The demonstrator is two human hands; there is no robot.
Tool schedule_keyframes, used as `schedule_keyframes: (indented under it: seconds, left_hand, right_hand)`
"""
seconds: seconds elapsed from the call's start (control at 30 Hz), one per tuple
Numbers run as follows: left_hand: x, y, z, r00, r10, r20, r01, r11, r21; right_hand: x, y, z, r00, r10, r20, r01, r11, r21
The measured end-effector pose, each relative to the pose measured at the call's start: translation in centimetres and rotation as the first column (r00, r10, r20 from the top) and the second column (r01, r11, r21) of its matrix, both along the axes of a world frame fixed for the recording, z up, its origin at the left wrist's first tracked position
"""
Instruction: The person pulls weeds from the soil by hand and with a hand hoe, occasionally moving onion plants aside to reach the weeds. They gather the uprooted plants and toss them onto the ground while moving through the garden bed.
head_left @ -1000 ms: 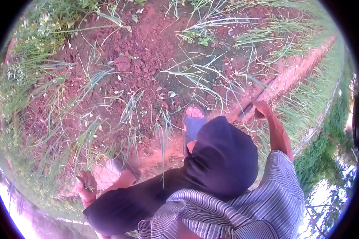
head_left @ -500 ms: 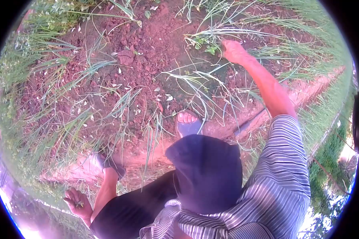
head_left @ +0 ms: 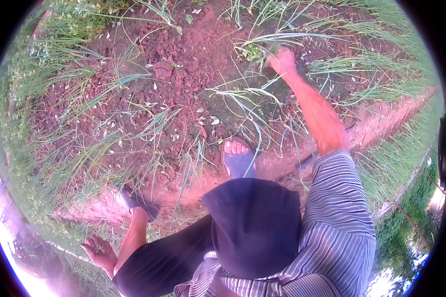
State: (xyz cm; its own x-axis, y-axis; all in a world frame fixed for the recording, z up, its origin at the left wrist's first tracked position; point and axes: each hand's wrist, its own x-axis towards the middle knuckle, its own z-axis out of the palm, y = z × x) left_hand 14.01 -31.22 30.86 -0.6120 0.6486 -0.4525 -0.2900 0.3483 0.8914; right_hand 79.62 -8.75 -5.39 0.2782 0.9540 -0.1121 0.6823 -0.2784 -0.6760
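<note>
My right hand (head_left: 283, 61) is stretched out over the soil, its fingers closed at a small leafy green plant (head_left: 255, 53). Long thin green leaves (head_left: 292, 37) lie just above that hand. At the lower left, my left hand (head_left: 100, 251) rests palm up beside my lower leg, fingers curled around a small bit of plant matter (head_left: 99, 249). What exactly the right fingertips grip is blurred.
Reddish soil (head_left: 193, 54) bears rows of thin-leaved plants (head_left: 158, 123). My sandalled foot (head_left: 239, 156) stands at the bed's edge, the other foot (head_left: 143, 205) further left. A raised earth ridge (head_left: 381, 121) runs along the right.
My right hand has moved slightly left, onto the small leafy plant, which is now blurred. The left hand remains low at the left, still curled. The view has shifted a little.
</note>
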Motion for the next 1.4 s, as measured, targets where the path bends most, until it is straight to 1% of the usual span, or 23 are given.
schedule_keyframes:
  seconds: [0.03,0.07,0.1,0.13,0.2,0.3,0.4,0.53,0.67,0.7,0.8,0.83,0.87,0.93,0.97,1.0,1.03,1.07,1.1,1.2,1.23,1.33,1.4]
  left_hand:
    - [0.0,0.0,0.0,1.000,-0.016,-0.004,0.016,1.000,0.002]
    - [0.0,-0.2,0.1,1.000,0.005,-0.027,-0.005,1.000,-0.004]
    - [0.0,-0.3,0.1,0.999,0.024,-0.047,-0.025,1.000,-0.015]
    - [0.0,-0.3,0.0,0.997,0.036,-0.064,-0.037,0.999,-0.027]
    - [-0.4,-0.1,-0.2,0.997,0.049,-0.053,-0.051,0.998,-0.032]
    - [0.0,0.3,-0.3,0.998,0.056,-0.042,-0.057,0.998,-0.025]
    - [0.2,0.4,-0.2,0.999,0.024,-0.041,-0.024,1.000,-0.009]
    - [-0.1,-0.4,-0.5,0.996,0.071,-0.046,-0.071,0.997,-0.005]
    - [-0.4,-0.8,-0.6,0.999,0.029,-0.016,-0.029,1.000,-0.001]
    - [-0.3,-0.8,-0.5,0.999,0.042,-0.024,-0.042,0.999,-0.003]
    - [-0.1,-0.5,-0.7,0.998,0.053,-0.034,-0.053,0.999,-0.005]
    - [-0.1,-0.5,-0.6,0.999,0.039,-0.033,-0.039,0.999,-0.009]
    - [-0.1,-0.5,-0.5,0.999,0.025,-0.034,-0.025,1.000,-0.018]
    - [0.0,-0.5,-0.3,0.998,0.054,-0.043,-0.056,0.998,-0.031]
    - [-0.1,-0.5,-0.4,0.998,0.050,-0.039,-0.051,0.998,-0.037]
    - [-0.1,-0.3,-0.6,0.998,0.044,-0.033,-0.046,0.998,-0.038]
    - [-0.3,-0.3,-0.8,0.999,0.030,-0.025,-0.031,0.999,-0.025]
    - [-0.2,-0.3,-0.8,1.000,0.021,-0.020,-0.021,1.000,-0.015]
    - [0.0,-0.2,-0.7,1.000,0.010,-0.016,-0.010,1.000,-0.008]
    - [0.4,0.2,-0.5,0.999,0.000,-0.037,0.000,1.000,-0.020]
    - [0.4,0.1,-0.5,0.999,0.008,-0.043,-0.009,1.000,-0.017]
    - [0.3,-0.3,-0.6,0.998,0.039,-0.056,-0.040,0.999,-0.022]
    - [0.5,-0.2,-0.7,0.996,0.066,-0.064,-0.068,0.997,-0.028]
  right_hand:
    - [0.0,-0.6,0.3,0.938,-0.167,-0.303,0.162,0.986,-0.041]
    - [-0.3,-1.2,0.5,0.761,-0.319,-0.565,0.297,0.946,-0.134]
    - [-0.4,-1.8,1.2,0.632,-0.380,-0.676,0.426,0.898,-0.107]
    - [0.2,-2.5,1.8,0.627,-0.396,-0.670,0.454,0.885,-0.098]
    - [2.1,-2.5,2.7,0.982,-0.159,-0.104,0.126,0.956,-0.265]
    - [1.2,-1.2,1.7,0.949,0.264,0.171,-0.234,0.956,-0.178]
    - [-2.1,0.4,3.8,0.860,0.389,0.331,-0.332,0.918,-0.216]
    - [-3.0,1.6,-0.3,0.766,0.405,0.500,-0.365,0.913,-0.181]
    - [-3.1,1.8,-1.7,0.863,0.328,0.383,-0.309,0.944,-0.112]
    - [-3.0,1.9,-2.1,0.814,0.317,0.486,-0.359,0.933,-0.009]
    - [-3.0,2.5,-1.2,0.998,0.016,-0.064,-0.027,0.984,-0.175]
    - [-4.1,2.1,-0.2,0.783,-0.254,-0.569,0.210,0.967,-0.142]
    - [-3.9,1.8,1.3,0.593,-0.344,-0.728,0.257,0.938,-0.234]
    - [-2.0,0.9,1.2,0.424,-0.317,-0.848,0.144,0.948,-0.282]
    - [-2.3,0.7,2.7,0.800,-0.210,-0.562,0.028,0.949,-0.314]
    - [-2.0,0.7,2.3,0.956,0.092,-0.280,-0.135,0.981,-0.139]
    - [-1.7,0.3,1.6,0.934,0.349,0.079,-0.348,0.937,-0.029]
    - [-1.4,-0.1,0.3,0.738,0.512,0.439,-0.568,0.823,-0.006]
    - [-1.7,0.6,-0.5,0.834,0.495,0.245,-0.498,0.866,-0.054]
    - [-5.3,1.0,1.2,0.815,0.510,0.276,-0.470,0.859,-0.201]
    - [-5.7,0.7,0.0,0.813,0.471,0.342,-0.484,0.874,-0.052]
    - [-6.5,0.7,-0.8,0.838,0.439,0.324,-0.489,0.868,0.087]
    - [-6.8,1.0,-0.3,0.806,0.522,0.281,-0.509,0.852,-0.123]
